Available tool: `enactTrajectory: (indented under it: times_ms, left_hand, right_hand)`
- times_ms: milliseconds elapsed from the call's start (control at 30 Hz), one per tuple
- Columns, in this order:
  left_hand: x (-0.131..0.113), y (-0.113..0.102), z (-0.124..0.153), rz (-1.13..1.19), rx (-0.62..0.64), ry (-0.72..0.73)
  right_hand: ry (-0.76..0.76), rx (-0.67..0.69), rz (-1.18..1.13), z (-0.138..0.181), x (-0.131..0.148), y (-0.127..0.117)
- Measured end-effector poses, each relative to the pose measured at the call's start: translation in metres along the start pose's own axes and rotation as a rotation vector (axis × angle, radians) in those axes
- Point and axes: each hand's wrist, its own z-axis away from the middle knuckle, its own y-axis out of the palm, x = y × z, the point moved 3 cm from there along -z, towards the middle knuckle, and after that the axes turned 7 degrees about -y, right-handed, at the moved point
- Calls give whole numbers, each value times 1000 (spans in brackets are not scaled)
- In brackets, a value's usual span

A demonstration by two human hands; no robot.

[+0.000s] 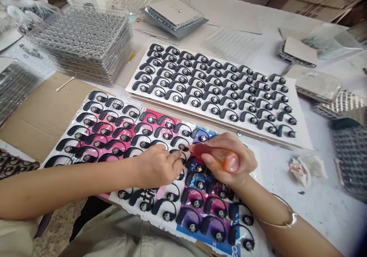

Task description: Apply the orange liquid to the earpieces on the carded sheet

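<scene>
My right hand (233,159) is wrapped round a red-orange translucent squeeze bottle (212,154), tilted so that its narrow end points left. That tip is at a black ear-hook earphone piece (181,144) with a silvery round end. Close beside the tip, my left hand (162,165) has its fingers curled in a pinch; what they hold, if anything, is hidden. Both hands are over a board covered with printed pink, white and blue sheet (149,115), bearing rows of the same ear-hook pieces. A few pieces are covered by my hands and forearms.
A second, white board (301,134) with rows of ear-hook pieces lies behind. Stacked clear plastic trays (86,39) stand at the back left. A cotton swab (65,84) rests on brown cardboard (34,115). Crumpled tissue (305,169) and a dark tray stack (349,154) are on the right.
</scene>
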Motion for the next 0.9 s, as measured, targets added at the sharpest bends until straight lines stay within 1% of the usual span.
enactTrajectory:
  times_ms: [233, 433, 600, 800, 900]
  left_hand:
    - [2, -3, -1, -30, 3, 10]
    - [2, -2, 0, -4, -13, 6]
    - [4, -1, 0, -18, -12, 2]
    - [4, -4, -2, -27, -15, 10]
    - [4, -3, -1, -17, -25, 6]
  right_hand:
    - [2, 12, 69, 0, 2, -1]
    - [25, 10, 51, -6, 7, 0]
    - [5, 24, 51, -4, 7, 1]
    - [19, -9, 70, 2, 8, 0]
    - [48, -51, 33, 3, 8, -8]
